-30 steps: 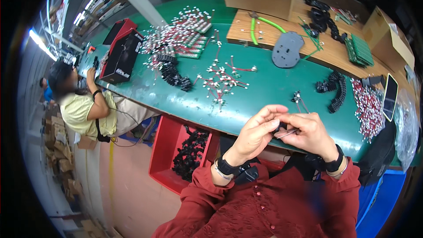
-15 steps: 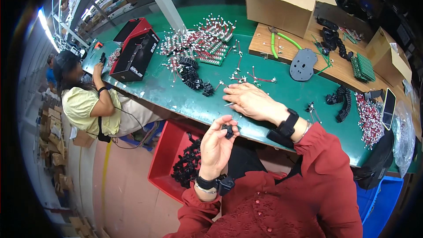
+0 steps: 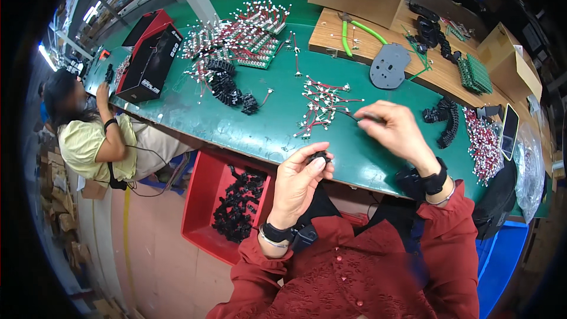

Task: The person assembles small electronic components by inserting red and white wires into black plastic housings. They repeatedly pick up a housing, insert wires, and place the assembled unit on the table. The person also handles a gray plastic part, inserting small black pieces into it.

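Left hand [image 3: 295, 186] pinches a small black part [image 3: 321, 156]; right hand [image 3: 394, 131] grips a slim, blurred tool [image 3: 372, 117] near tangled leads [image 3: 323, 105]. Snagging one could drag others along.

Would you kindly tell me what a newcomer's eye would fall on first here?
Probably the red bin of jumbled black parts, by the near edge of the green bench, left of the left hand. Then the heap of red wires with white ends toward the bench's far side, and the green-handled pliers on the wooden surface beyond the right hand.
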The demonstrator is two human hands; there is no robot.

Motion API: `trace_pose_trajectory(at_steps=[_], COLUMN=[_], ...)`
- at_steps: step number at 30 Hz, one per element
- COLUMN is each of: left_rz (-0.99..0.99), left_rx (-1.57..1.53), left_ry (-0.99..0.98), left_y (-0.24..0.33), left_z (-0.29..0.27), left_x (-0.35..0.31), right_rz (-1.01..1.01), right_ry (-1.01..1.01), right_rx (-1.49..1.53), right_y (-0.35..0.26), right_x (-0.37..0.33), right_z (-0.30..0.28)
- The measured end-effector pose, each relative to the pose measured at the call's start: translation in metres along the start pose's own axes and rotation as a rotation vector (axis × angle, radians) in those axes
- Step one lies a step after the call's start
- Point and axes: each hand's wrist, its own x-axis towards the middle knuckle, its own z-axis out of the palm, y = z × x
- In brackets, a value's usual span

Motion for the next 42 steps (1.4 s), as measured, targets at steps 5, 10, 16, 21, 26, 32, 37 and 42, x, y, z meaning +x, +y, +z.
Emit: trace_pose_trajectory(at_steps=[5,10,16,21,26,32,37,42], left_rz=[0.037,0.046,0.138,0.087,0.048,0.098,0.397,0.554], left_rx=[0.043,0.096,0.139,0.098,0.212,0.363,0.695,0.866], left_ry=[0.007,0.019,0.012,0.044,0.018,-0.050,-0.095,-0.172], left_y=[-0.008,-0.009,-0.005,-0.007,-0.010,-0.016,-0.007,-0.007], left_z=[0.000,0.002,0.004,0.014,0.026,0.039,0.045,0.052], left_x=[0.009,0.008,0.017,0.035,0.043,0.049,0.046,0.044], right_rz=[-0.196,-0.213,-0.073,0.243,0.397,0.367,0.261,0.018], right_ry=[0.016,-0.041,0.089,0.100,-0.070,-0.220,-0.343,-0.097], right_rx=[-0.200,-0.305,0.267,0.668,1.024,1.027,0.825,0.541], right_y=[-0.001,0.006,0.007,0.006,0.012,0.010,0.018,0.017], right_x=[0.022,0.035,0.033,0.024,0.002,-0.024,-0.030,-0.031], right_z=[0.024,0.039,0.019,0.003,-0.006,-0.004,0.005,0.010])
